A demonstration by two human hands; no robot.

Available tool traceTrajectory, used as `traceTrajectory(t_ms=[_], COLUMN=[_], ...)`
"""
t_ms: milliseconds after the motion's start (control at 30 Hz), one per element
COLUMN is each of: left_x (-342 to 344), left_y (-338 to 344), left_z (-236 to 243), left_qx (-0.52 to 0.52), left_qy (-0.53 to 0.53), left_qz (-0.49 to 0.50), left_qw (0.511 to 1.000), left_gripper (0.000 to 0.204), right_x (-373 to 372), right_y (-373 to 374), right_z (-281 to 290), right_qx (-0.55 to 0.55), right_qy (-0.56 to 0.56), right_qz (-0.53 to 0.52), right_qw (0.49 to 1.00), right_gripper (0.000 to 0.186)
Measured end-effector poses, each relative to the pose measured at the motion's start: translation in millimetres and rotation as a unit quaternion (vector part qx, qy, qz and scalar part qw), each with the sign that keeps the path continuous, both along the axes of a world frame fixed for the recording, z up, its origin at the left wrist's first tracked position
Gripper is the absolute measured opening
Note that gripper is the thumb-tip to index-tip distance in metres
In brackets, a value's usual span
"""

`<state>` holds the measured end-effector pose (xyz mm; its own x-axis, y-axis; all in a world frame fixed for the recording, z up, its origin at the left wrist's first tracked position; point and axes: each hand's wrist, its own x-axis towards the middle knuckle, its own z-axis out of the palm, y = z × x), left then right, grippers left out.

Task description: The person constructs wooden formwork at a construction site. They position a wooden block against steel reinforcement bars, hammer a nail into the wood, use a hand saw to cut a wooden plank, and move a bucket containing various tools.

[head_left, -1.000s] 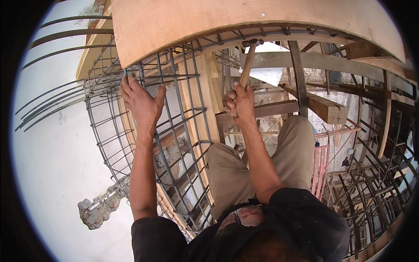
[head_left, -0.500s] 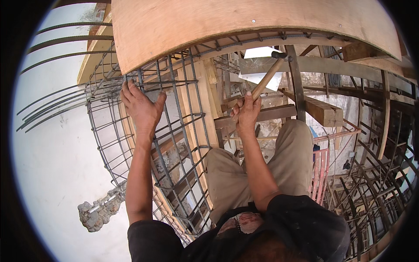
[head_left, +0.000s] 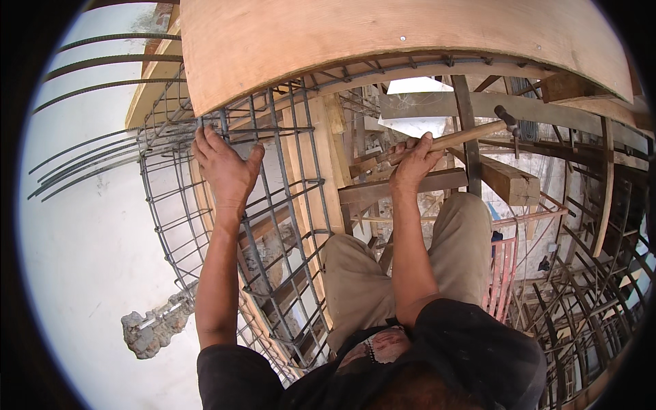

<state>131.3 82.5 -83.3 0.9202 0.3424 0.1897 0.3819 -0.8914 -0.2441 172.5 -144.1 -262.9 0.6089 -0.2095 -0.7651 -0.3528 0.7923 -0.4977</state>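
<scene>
A hammer (head_left: 471, 134) with a wooden handle and a dark metal head is gripped in my right hand (head_left: 413, 164), above my knees. Its head points to the right, over the timber framing. My left hand (head_left: 225, 164) rests with fingers spread at the top of the rebar cage (head_left: 277, 184), close under the edge of the plywood sheet (head_left: 383, 34). The fingertips lie near the sheet's lower left corner; whether they press the bars or the board, I cannot tell. Nothing shows held in that hand.
A white wall (head_left: 82, 260) with a broken patch (head_left: 157, 331) stands on the left. Loose rebar ends (head_left: 82, 164) stick out toward it. To the right are a timber beam (head_left: 509, 181), dark crossing planks, a reddish metal frame (head_left: 501, 273) and a drop with many props below.
My right hand has turned the hammer, so its head has swung to the right and slightly down. The left hand stays in the same place on the cage.
</scene>
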Motion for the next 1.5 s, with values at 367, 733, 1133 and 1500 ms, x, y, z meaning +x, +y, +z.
traceTrajectory(t_ms=[367, 733, 1133, 1500], left_x=[-1, -4, 0, 0], left_y=[-4, -1, -5, -3], left_z=[4, 2, 2, 2], left_qx=[-0.007, 0.006, 0.015, 0.004], left_qy=[0.015, 0.024, 0.019, 0.021], left_qz=[0.016, 0.023, 0.014, 0.019], left_qw=[1.000, 0.999, 1.000, 1.000], left_gripper=[0.100, 0.100, 0.097, 0.100], right_x=[-24, -29, -15, -15], right_y=[-3, 13, 19, 37], right_z=[-3, -8, -44, -55], right_qx=[0.046, 0.162, 0.166, 0.150], right_qy=[-0.045, 0.035, 0.060, 0.099], right_qz=[0.071, 0.317, 0.310, 0.353], right_qw=[0.995, 0.934, 0.934, 0.918], right_gripper=[0.023, 0.021, 0.024, 0.025])
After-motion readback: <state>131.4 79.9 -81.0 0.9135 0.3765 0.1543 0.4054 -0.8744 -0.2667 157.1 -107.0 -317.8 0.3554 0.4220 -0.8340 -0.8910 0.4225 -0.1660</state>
